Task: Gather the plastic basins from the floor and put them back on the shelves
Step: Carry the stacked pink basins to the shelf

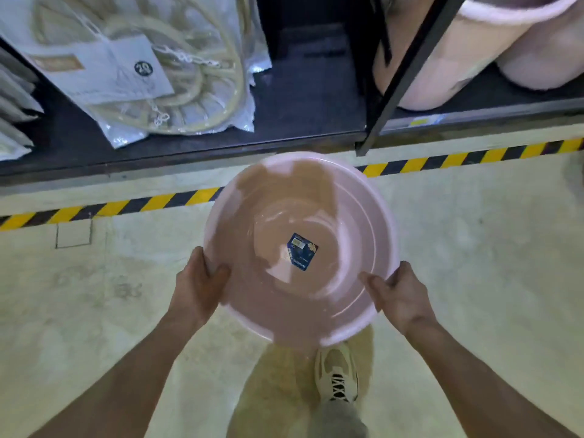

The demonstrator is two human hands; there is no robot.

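Note:
I hold a round pink plastic basin point(284, 200) in front of me, above the floor, its open side up and a blue label stuck in its bottom. My left hand point(197, 284) grips its near left rim, thumb inside. On the near right rim my right hand point(398, 295) does the same. More pink basins point(493, 49) lie on their sides on the low dark shelf point(316, 121) at the upper right.
Bagged goods in clear plastic point(151, 67) fill the shelf's left part. A black upright post point(407, 74) divides the shelf bays. Yellow-black hazard tape point(110, 208) runs along the pale concrete floor before the shelf. My shoe point(336, 373) shows below the basin.

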